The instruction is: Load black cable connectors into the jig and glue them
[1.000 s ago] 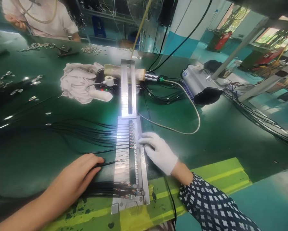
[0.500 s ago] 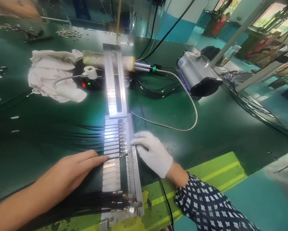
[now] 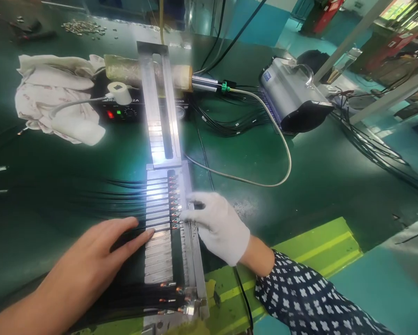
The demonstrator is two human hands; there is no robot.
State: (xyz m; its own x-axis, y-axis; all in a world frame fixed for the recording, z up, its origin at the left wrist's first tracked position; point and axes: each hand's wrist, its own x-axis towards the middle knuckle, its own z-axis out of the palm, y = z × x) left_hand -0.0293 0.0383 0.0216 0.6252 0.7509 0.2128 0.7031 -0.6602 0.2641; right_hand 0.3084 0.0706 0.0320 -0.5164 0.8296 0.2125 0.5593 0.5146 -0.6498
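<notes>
A metal slotted fixture (image 3: 158, 260) lies lengthwise, with a row of thin black cables (image 3: 158, 216) across its upper part. Their stripped ends with small metal connectors (image 3: 176, 209) line up by the right rail. My bare left hand (image 3: 97, 246) is open at the fixture's left edge, its fingers apart; one fingertip rests by the lowest cable in the row. The white-gloved right hand (image 3: 223, 228) is open too, fingers spread over the rail, one fingertip at the connectors. More black cables (image 3: 132, 298) with stripped ends lie across the fixture's near end.
Behind the fixture sit a black control box (image 3: 135, 111) with lit indicators, crumpled white cloth (image 3: 55, 97) and a grey cylindrical device (image 3: 293, 93). A pale hose (image 3: 288, 163) loops across the green table. Small metal parts (image 3: 83, 28) lie in a pile at the back.
The view has shifted slightly. My left fingers have spread apart near the lowest cable. My right fingers have also parted, and one has moved left over the rail to the connectors.
</notes>
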